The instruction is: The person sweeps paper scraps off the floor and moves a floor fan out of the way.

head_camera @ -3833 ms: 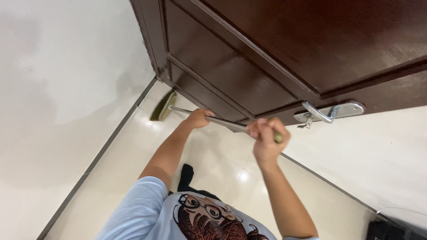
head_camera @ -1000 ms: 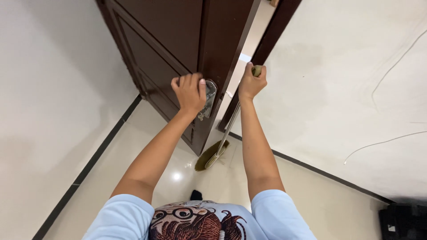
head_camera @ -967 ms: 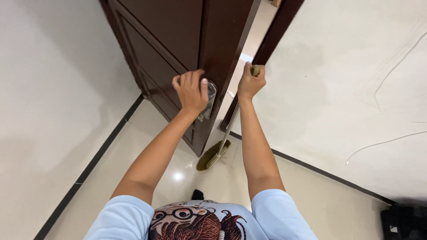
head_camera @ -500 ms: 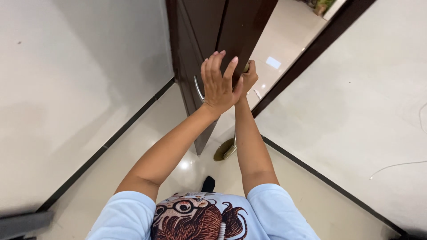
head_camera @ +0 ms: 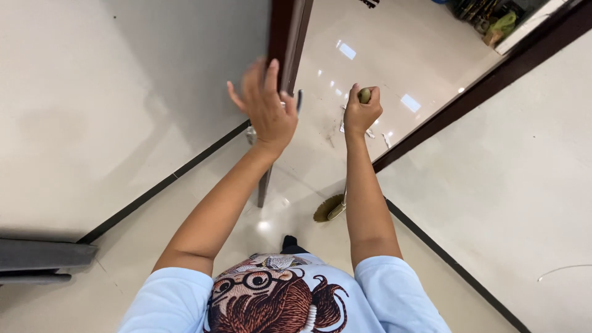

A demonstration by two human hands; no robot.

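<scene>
My right hand (head_camera: pixel 361 111) grips the top of a broom handle (head_camera: pixel 365 94); the broom head (head_camera: pixel 329 208) rests on the pale tiled floor below my arm. My left hand (head_camera: pixel 264 111) is raised with fingers spread, just in front of the edge of a dark brown door (head_camera: pixel 285 43) that stands swung wide, seen edge-on. A metal door handle (head_camera: pixel 300 100) shows beside my left hand. The hand holds nothing.
White walls run on both sides with a dark skirting line (head_camera: pixel 166 179). A dark door frame (head_camera: pixel 481 80) slants at the right. Beyond the doorway lies glossy tiled floor (head_camera: pixel 382 49) with scraps of litter (head_camera: pixel 370 132) and items at the far top right. A grey object (head_camera: pixel 43 256) sits low left.
The door has swung from nearly shut to wide open. My left hand left the door handle and opened. My right hand kept hold of the broom, which shifted slightly right.
</scene>
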